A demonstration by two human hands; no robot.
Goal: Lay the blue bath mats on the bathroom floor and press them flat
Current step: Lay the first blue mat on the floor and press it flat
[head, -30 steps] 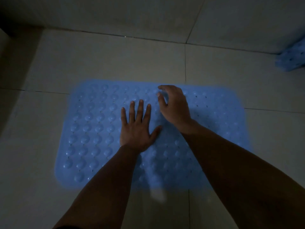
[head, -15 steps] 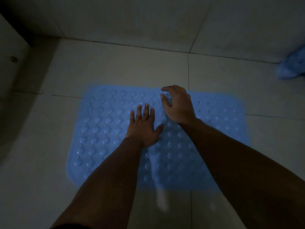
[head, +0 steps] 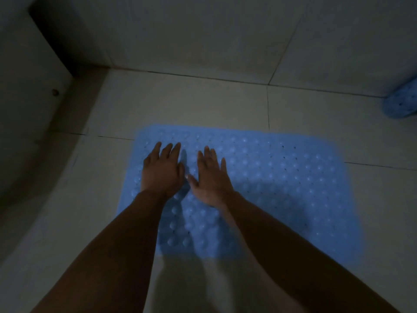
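A blue bath mat with rows of round bumps and small holes lies spread on the pale tiled floor in dim light. My left hand rests palm down on the mat's left part, fingers straight. Beside it, my right hand lies flat on the mat too, fingers spread and pointing away from me. The two thumbs nearly touch. My forearms hide part of the mat's near edge. A second blue mat lies bunched at the far right edge of the view.
A tiled wall rises just beyond the mat. At the left stands a pale vertical surface with a dark gap in the corner. Bare floor tiles surround the mat.
Both hands have slid left across the mat. The right hand, curled at the far edge before, now lies flat with straight fingers. The view has shifted left.
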